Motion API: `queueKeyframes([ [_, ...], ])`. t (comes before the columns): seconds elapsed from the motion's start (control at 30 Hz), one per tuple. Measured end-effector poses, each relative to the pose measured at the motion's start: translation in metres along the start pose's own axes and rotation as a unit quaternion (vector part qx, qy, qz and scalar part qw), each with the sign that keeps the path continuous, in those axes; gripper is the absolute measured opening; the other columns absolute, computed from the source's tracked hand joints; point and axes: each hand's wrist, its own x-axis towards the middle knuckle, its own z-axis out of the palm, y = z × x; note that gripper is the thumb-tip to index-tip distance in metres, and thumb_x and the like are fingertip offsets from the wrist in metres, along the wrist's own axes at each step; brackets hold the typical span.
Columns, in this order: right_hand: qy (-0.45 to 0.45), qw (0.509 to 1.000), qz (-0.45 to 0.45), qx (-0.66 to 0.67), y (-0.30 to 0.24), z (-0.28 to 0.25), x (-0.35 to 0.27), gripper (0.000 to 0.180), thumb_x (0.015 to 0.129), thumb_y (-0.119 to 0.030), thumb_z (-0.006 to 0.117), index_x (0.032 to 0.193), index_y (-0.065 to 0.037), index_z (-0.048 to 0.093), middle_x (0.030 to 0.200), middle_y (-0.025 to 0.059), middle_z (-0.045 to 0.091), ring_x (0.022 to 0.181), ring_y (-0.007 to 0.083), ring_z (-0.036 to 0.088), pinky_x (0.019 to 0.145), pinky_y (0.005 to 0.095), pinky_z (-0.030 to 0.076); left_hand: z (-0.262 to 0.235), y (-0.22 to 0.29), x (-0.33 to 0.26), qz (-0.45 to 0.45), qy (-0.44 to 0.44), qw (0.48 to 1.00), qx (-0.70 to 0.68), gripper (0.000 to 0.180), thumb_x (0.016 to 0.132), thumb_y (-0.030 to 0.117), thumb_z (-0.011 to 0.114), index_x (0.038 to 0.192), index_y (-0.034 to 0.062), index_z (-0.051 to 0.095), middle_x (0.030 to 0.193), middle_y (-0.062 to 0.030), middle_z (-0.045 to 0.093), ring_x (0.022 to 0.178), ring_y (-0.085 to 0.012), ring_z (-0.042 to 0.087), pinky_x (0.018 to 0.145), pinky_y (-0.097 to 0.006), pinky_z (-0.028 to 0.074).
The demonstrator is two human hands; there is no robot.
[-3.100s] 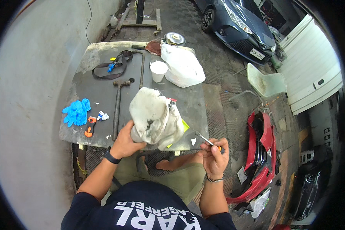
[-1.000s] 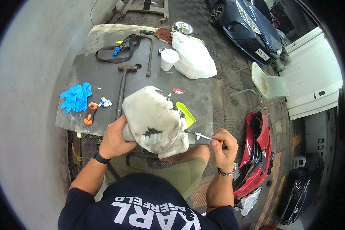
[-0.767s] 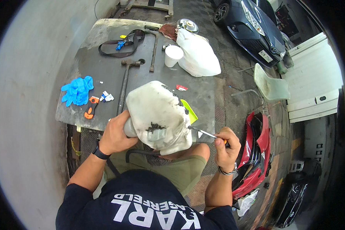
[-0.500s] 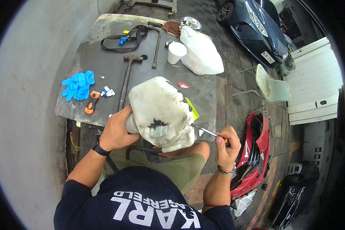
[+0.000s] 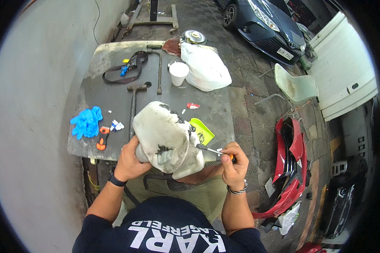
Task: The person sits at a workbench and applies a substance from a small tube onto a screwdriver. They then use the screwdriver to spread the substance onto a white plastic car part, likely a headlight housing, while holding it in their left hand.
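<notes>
My left hand (image 5: 133, 162) is closed round the grey-white neck at the left side of a white plastic tank (image 5: 156, 126). The tank is tilted over the near edge of the table, with black paste smeared along its far right edge and in a patch near its lower middle. My right hand (image 5: 234, 163) grips the orange-and-black handle of a screwdriver (image 5: 214, 151). A dark blob coats its tip, close by the tank's right side; I cannot tell whether they touch. Beyond the tip lies a yellow-green plastic piece (image 5: 204, 130) with black paste on it.
On the grey table (image 5: 88, 92) lie a hammer (image 5: 133, 105), a metal bar (image 5: 159, 74), a dark strap (image 5: 135, 69), blue gloves (image 5: 87, 122), an orange cutter (image 5: 102, 138), small tubes (image 5: 116, 125), a white cup (image 5: 179, 74) and a white bag (image 5: 204, 69). A red bumper (image 5: 297, 168) rests on the floor.
The view has shifted, so the table sits lower in it. The screwdriver's tip now shows a dark blob beside the tank's edge, and more of the yellow-green piece is visible.
</notes>
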Motion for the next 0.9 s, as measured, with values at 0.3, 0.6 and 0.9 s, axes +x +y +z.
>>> queueKeyframes([
  [0.3,0.011,0.997,0.020,0.078,-0.007,0.020,-0.002,0.020,0.101,-0.020,0.071,0.103,0.000,0.066,0.093,0.0062,0.062,0.083,0.0131,0.050,0.075,0.0278,0.040,0.007,-0.010,-0.001,0.008,0.005,0.997,-0.082,0.079,0.072,0.017,0.093,0.139,-0.0015,0.056,0.124,-0.0154,0.074,0.113,-0.0247,0.072,0.100,-0.038,0.054],
  [0.6,0.014,0.970,0.110,0.214,-0.010,0.043,-0.011,0.016,0.102,-0.016,0.070,0.108,-0.001,0.068,0.097,0.0007,0.065,0.089,0.0089,0.054,0.081,0.0263,0.045,0.018,-0.023,-0.004,-0.035,-0.007,0.982,-0.187,0.090,0.070,0.018,0.097,0.145,-0.0011,0.052,0.135,-0.0121,0.068,0.122,-0.0217,0.066,0.108,-0.038,0.049],
  [0.9,-0.030,0.951,0.136,0.276,-0.033,0.081,-0.005,0.018,0.104,-0.017,0.069,0.112,-0.002,0.067,0.101,0.0009,0.065,0.090,0.0087,0.053,0.081,0.0269,0.045,0.017,-0.045,-0.007,-0.023,-0.024,0.979,-0.201,0.077,0.081,0.011,0.089,0.147,0.0031,0.050,0.137,-0.0120,0.065,0.124,-0.0204,0.064,0.105,-0.037,0.053],
])
